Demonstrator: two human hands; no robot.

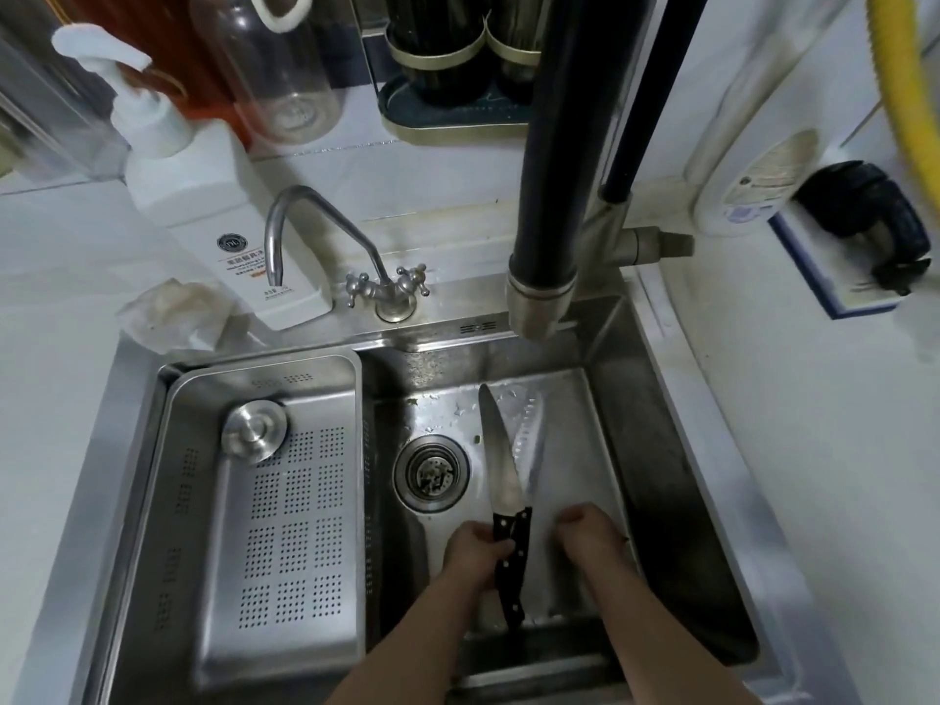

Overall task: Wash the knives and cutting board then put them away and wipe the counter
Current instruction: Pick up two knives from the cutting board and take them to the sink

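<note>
Over the sink basin (600,399), the left hand (470,549) gripped two knives (501,465) by their black handles while the right hand (585,531) hovered loosely curled and empty, so washing seemed barely begun and next called for water from the faucet (544,302).

The left hand (475,554) covers the middle of the two knife handles (511,567), so how the fingers wrap them is hidden. The second blade (531,440) lies partly behind the first. The right hand (585,534) is motion-blurred. The soap bottle label (249,269) is too small to read. The picture's top edge cuts off the black faucet (559,145) and the clear bottle (274,68).
</note>
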